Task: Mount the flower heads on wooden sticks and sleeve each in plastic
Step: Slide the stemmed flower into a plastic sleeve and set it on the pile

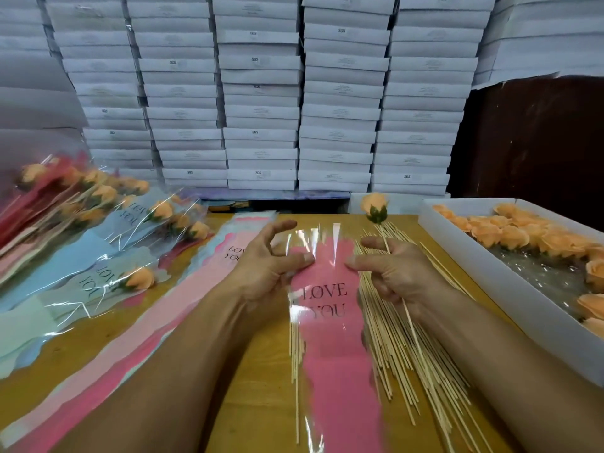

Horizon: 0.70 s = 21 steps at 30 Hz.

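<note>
A pink "LOVE YOU" plastic sleeve (330,308) lies lengthwise in front of me on the wooden table. My left hand (271,259) pinches its upper left edge between thumb and fingers. My right hand (395,273) touches the sleeve's right edge with its thumb and grips a wooden stick (410,318) carrying an orange flower head (375,206), which points away from me. A loose heap of wooden sticks (405,354) lies under and to the right of the sleeve.
A white tray (483,279) of orange flower heads (523,237) stands on the right. Sleeved flowers (108,223) are piled at the left, with a stack of flat sleeves (183,289) beside them. White boxes (261,93) are stacked behind the table.
</note>
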Available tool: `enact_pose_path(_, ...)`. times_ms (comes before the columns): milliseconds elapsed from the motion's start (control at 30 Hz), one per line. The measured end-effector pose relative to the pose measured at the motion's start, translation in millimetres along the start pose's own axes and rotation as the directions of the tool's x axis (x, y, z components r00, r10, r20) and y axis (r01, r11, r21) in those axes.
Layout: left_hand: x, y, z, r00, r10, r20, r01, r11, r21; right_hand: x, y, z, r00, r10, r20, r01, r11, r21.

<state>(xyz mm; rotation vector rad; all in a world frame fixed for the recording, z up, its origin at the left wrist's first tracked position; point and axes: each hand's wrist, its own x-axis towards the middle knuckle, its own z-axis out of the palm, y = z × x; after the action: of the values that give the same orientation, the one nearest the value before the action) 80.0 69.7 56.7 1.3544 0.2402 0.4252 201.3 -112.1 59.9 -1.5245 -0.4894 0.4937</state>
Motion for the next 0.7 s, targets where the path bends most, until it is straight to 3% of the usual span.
enact_pose_path(300, -1.6, -0.7, -4.0, 0.976, 0.210, 0.057, -0.217, 0.949, 0.227, -6.7, -3.5, 3.8, 0.999, 0.050, 0.017, -0.050, 0.999, -0.015)
enact_pose_path(467, -6.3, 1.2, -0.9, 0.899, 0.427, 0.096, -0.405, 0.729, 0.552, -6.8, -3.4, 6.7, 0.997, 0.072, 0.010, -0.071, 0.997, -0.003)
enact_pose_path(600, -5.3, 1.7, 0.0, 0.861, 0.503, 0.078, -0.455, 0.691, 0.561, -5.0, -1.9, 6.2, 0.995, 0.099, -0.003, -0.099, 0.995, 0.025)
enact_pose_path(700, -5.8, 2.7, -0.1, 0.886, 0.459, 0.067, -0.413, 0.712, 0.568, -4.9, -0.9, 5.7, 0.994, 0.106, -0.003, -0.106, 0.994, 0.014)
